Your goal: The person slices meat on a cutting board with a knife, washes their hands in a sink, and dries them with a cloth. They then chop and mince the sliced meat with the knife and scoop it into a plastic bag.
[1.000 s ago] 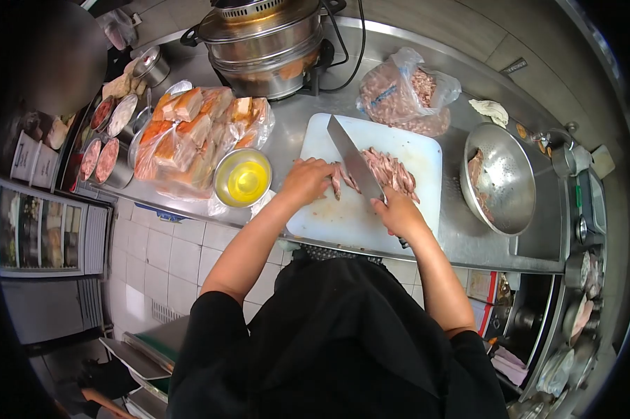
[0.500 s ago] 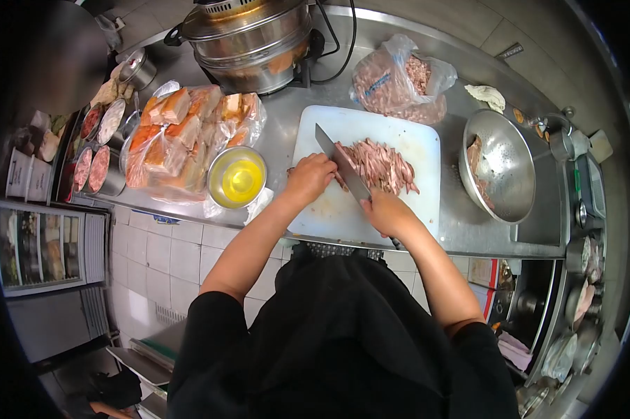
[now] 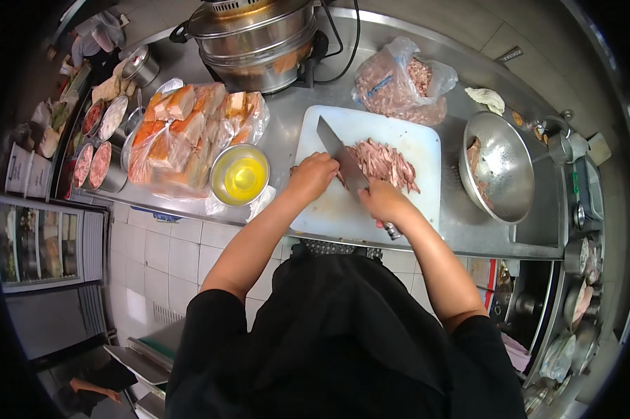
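A cleaver-like kitchen knife is gripped by its handle in my right hand, its blade slanting up and left over the white cutting board. The curled fingers of my left hand press on a piece of meat just left of the blade. Most of that piece is hidden beneath the hand, and only a dark end shows. Sliced meat strips lie in a loose pile on the board, to the right of the blade.
A perforated steel bowl with some meat stands right of the board. Behind it sits a bag of chopped meat. Leftward are a bowl of yellow liquid, bagged blocks and a large steel pot. Someone's arm shows lower left.
My right hand has shifted slightly and the knife's handle end now shows below it. The blurred dark shape at upper left is gone. The other person's arm at lower left has moved.
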Demonstrator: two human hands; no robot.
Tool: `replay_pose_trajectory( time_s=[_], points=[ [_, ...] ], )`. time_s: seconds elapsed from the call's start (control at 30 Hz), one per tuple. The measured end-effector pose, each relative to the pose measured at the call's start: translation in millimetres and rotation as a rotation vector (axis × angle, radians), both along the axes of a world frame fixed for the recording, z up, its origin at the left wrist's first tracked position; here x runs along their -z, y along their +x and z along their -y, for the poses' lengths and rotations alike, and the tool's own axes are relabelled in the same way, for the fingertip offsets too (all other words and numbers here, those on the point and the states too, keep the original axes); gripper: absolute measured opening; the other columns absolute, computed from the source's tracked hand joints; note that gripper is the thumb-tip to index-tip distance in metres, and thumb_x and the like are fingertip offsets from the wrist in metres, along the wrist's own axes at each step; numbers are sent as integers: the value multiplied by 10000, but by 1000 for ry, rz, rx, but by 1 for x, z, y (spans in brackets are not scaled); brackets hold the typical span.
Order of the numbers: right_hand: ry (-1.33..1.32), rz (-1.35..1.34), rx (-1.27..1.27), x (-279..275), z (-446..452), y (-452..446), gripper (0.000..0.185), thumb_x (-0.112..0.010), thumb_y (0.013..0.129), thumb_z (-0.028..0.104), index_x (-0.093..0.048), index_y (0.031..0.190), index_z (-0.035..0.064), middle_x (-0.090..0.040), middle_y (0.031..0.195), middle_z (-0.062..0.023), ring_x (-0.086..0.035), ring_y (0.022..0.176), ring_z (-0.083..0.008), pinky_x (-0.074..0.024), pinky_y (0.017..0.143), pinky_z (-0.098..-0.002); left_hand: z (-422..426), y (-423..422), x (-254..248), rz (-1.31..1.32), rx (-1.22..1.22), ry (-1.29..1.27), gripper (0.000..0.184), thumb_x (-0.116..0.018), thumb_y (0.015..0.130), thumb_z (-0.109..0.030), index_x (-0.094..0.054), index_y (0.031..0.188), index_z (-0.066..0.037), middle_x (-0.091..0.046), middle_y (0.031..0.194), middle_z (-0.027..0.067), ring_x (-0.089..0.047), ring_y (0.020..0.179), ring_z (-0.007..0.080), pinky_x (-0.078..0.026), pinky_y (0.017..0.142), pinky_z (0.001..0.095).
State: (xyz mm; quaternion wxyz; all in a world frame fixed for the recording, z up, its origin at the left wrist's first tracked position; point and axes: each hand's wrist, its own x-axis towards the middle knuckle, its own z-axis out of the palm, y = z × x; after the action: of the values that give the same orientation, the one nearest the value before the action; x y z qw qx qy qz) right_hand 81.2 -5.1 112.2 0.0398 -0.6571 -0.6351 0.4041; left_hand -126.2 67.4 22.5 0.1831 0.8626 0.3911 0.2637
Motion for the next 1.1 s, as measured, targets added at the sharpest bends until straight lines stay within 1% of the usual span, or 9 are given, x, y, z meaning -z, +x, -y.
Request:
replay_pose_trajectory(
  time_s=[0.13, 0.37, 0.47, 0.57, 0.63, 0.83, 0.97, 1.03, 1.1],
  points=[
    [72, 6, 106, 31, -19, -21, 366, -514, 1031, 287, -572, 1162, -49, -692, 698, -173, -659, 477, -280, -555, 550, -431, -1, 0, 2, -13, 0, 11, 86, -704, 862, -98, -713, 945, -81, -665, 957, 108, -632, 971, 343, -523, 847, 446],
    [164, -30, 56, 9, -11, -6, 355, -518, 1032, 300, -583, 1134, -34, -685, 688, -180, -654, 477, -280, -551, 559, -433, 7, -31, -10, -112, -22, -52, 99, -698, 865, -97, -721, 961, -107, -670, 977, 94, -637, 979, 340, -513, 854, 468],
    [113, -14, 70, -14, 4, -4, 348, -513, 1035, 294, -582, 1112, -38, -679, 679, -186, -658, 485, -280, -551, 569, -443, 4, -26, -15, -5, -20, 25, 117, -702, 868, -114, -719, 983, -116, -668, 983, 80, -640, 980, 327, -502, 858, 458],
    [85, 87, -9, -28, 9, -4, 354, -481, 1035, 260, -596, 1160, -51, -714, 740, -222, -696, 550, -314, -583, 654, -458, 0, -20, -12, -70, -1, 59, 129, -708, 868, -125, -714, 996, -116, -668, 991, 63, -640, 993, 309, -494, 865, 440],
    [43, 102, -78, -34, 12, -5, 351, -477, 1036, 253, -589, 1149, -60, -712, 719, -207, -701, 562, -321, -584, 642, -460, 1, -17, -9, -115, -16, 43, 118, -710, 868, -125, -712, 985, -108, -670, 988, 56, -636, 1005, 295, -488, 874, 431],
    [-92, 8, -14, -23, 9, -11, 347, -466, 1035, 244, -592, 1141, -61, -715, 722, -206, -700, 551, -323, -586, 646, -461, -3, -17, -1, -54, 2, 7, 103, -698, 876, -119, -708, 976, -97, -679, 988, 57, -628, 1010, 300, -487, 872, 441],
    [14, 40, -15, 28, -10, -21, 350, -478, 1030, 250, -595, 1143, -59, -719, 747, -216, -697, 540, -317, -585, 643, -460, -3, -18, -2, -56, 12, 14, 111, -702, 871, -118, -709, 979, -93, -679, 989, 63, -629, 991, 303, -491, 858, 434],
    [28, -74, 81, 23, -26, -21, 367, -513, 1028, 274, -590, 1127, -71, -666, 632, -165, -650, 473, -270, -547, 556, -434, -7, -17, -2, -114, 6, -38, 170, -701, 864, -103, -721, 1032, -87, -695, 1029, 67, -635, 1019, 315, -505, 879, 432],
    [9, -130, 75, 19, -36, -10, 367, -520, 1024, 281, -594, 1136, -61, -664, 632, -158, -640, 463, -265, -539, 545, -429, -19, -23, -9, -129, 66, -133, 196, -684, 864, -85, -725, 1056, -86, -700, 1069, 80, -636, 1053, 321, -509, 900, 432]
  ],
)
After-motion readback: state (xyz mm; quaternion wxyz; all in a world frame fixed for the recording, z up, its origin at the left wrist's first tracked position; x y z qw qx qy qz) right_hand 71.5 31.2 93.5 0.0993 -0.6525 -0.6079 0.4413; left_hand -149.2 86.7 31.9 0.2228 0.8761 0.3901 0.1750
